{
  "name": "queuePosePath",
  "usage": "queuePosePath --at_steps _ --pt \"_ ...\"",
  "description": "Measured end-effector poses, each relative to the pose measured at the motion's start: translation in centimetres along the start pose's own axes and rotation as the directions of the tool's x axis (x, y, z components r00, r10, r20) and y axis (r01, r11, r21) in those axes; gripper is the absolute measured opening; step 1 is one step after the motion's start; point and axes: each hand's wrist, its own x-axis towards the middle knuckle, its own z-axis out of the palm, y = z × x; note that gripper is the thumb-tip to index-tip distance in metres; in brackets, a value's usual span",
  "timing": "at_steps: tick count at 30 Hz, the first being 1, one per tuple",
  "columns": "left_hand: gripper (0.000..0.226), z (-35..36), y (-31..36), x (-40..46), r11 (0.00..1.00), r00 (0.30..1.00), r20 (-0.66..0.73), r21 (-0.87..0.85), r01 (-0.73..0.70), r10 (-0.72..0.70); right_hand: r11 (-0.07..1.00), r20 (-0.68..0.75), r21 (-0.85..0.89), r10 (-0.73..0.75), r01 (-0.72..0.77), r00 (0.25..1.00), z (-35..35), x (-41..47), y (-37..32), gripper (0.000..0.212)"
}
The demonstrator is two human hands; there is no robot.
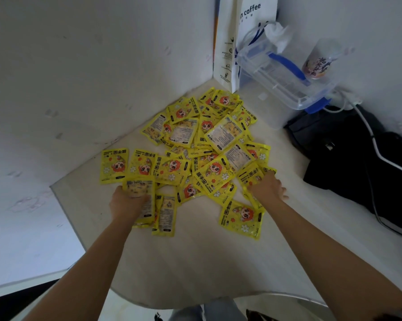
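Note:
A loose heap of several yellow hand-warmer packets point(202, 140) covers the corner of a pale desk point(195, 262). My left hand point(125, 202) grips a small stack of packets point(141, 193) at the heap's near left edge. My right hand point(268, 187) lies on packets at the heap's near right edge, fingers curled onto one packet point(251, 179); whether it pinches it is unclear. One packet point(241, 218) lies apart, just below my right hand.
White partition walls close the desk on the left and back. A clear plastic box with blue clips point(285, 82), a white coffee bag point(246, 31) and a printed cup point(320, 61) stand at the back right. A black bag with a white cable point(357, 158) lies on the right.

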Motion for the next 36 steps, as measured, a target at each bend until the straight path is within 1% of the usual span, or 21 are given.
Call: queuePosePath --at_steps 4,9,13,17,19,21,24,29,30,32,33,36 --pt "0.051 -0.4 0.3 -0.5 0.996 1.000 0.000 -0.090 -0.022 0.022 0.994 -0.034 0.066 -0.086 0.088 0.996 -0.3 -0.8 0.4 0.049" --pt "0.050 -1.5 1.9 -1.8 0.974 0.999 -0.026 -0.224 -0.036 0.030 0.968 -0.091 0.091 -0.226 0.234 0.970 -1.1 -2.2 1.0 0.049" --pt "0.045 -1.8 3.4 -3.7 0.930 0.996 0.064 -0.367 -0.030 0.057 0.928 -0.134 0.139 -0.328 0.346 0.935 -1.5 -4.0 1.6 0.048" --pt "0.037 -1.2 4.6 -6.2 0.886 0.982 0.151 -0.463 -0.030 0.112 0.896 -0.174 0.216 -0.357 0.389 0.918 -1.4 -6.6 2.3 0.043" --pt "0.042 -0.7 4.5 -7.2 0.869 0.971 0.211 -0.495 0.010 0.109 0.879 -0.183 0.259 -0.363 0.401 0.914 -1.2 -8.1 2.7 0.043" --pt "0.052 -0.2 4.2 -7.8 0.870 0.960 0.264 -0.490 0.047 0.097 0.864 -0.197 0.305 -0.356 0.402 0.914 -0.7 -9.7 3.2 0.045" --pt "0.062 0.6 3.7 -8.9 0.890 0.941 0.320 -0.453 0.049 0.111 0.848 -0.232 0.369 -0.313 0.381 0.921 0.0 -12.3 4.3 0.048" --pt "0.050 1.5 2.5 -11.3 0.901 0.888 0.419 -0.433 0.009 0.192 0.836 -0.280 0.442 -0.216 0.326 0.935 1.0 -16.7 7.7 0.041" --pt "0.051 1.7 2.4 -12.0 0.907 0.875 0.438 -0.421 -0.002 0.205 0.832 -0.285 0.457 -0.197 0.314 0.938 1.1 -17.5 8.6 0.040" --pt "0.067 2.2 2.2 -13.5 0.922 0.852 0.473 -0.386 -0.029 0.225 0.826 -0.296 0.488 -0.147 0.282 0.944 1.3 -18.9 10.4 0.041" --pt "0.069 2.5 2.0 -14.3 0.926 0.834 0.496 -0.375 -0.046 0.242 0.823 -0.300 0.504 -0.116 0.261 0.947 1.4 -19.5 11.5 0.041" --pt "0.048 3.4 1.6 -17.2 0.919 0.764 0.562 -0.380 -0.102 0.318 0.800 -0.325 0.564 -0.016 0.207 0.946 1.5 -21.1 14.8 0.040"
